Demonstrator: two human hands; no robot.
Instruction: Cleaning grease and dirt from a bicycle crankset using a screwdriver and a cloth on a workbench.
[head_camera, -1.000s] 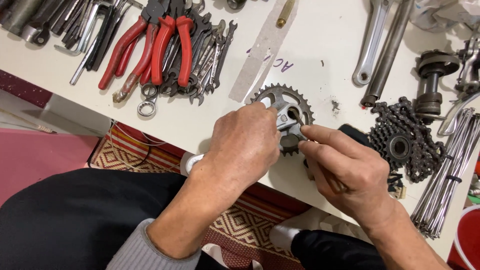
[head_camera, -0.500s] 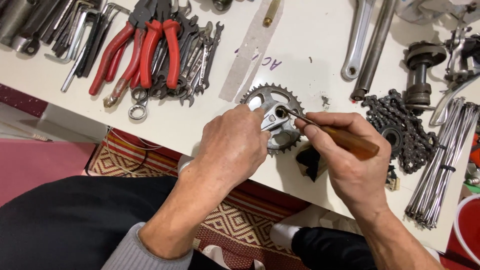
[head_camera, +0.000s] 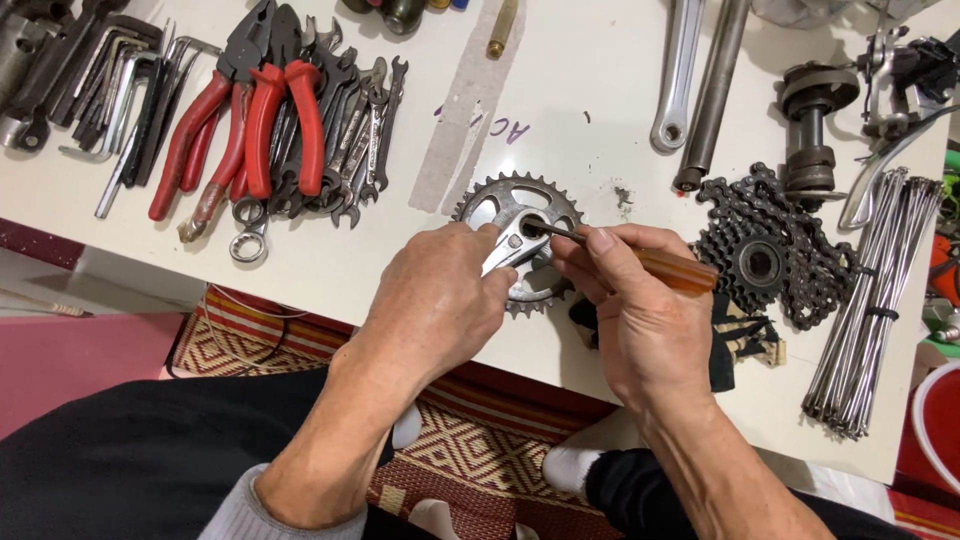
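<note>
Both hands have stayed at the toothed wheel since half a second ago, and the screwdriver's brown handle has tipped a little lower and flatter. The left hand (head_camera: 435, 300) sits on the near side of the toothed wheel (head_camera: 520, 215), and its fingers are shut tight on a small silver wrench (head_camera: 508, 250) that lies across the middle of the wheel. The right hand (head_camera: 645, 310) has its fingers closed around the brown handle of the screwdriver (head_camera: 660, 268). The thin dark tip of the screwdriver points left and touches the middle of the wheel, right by the wrench.

The toothed wheel lies flat on the white bench (head_camera: 330, 270), near the front edge, between the two hands. Its far half shows; the near half is hidden under the hands.

To the right of the wheel, near the right hand, lies a stack of small gears with a dark chain (head_camera: 765, 255) around it. Further right is a bunch of thin silver spokes (head_camera: 870, 310). At the back left lie red-handled pliers (head_camera: 250, 130) on a pile of wrenches (head_camera: 350, 130). Two long metal bars (head_camera: 700, 85) lie at the back. A strip of grey tape (head_camera: 465, 115) is stuck on the bench behind the wheel.
</note>
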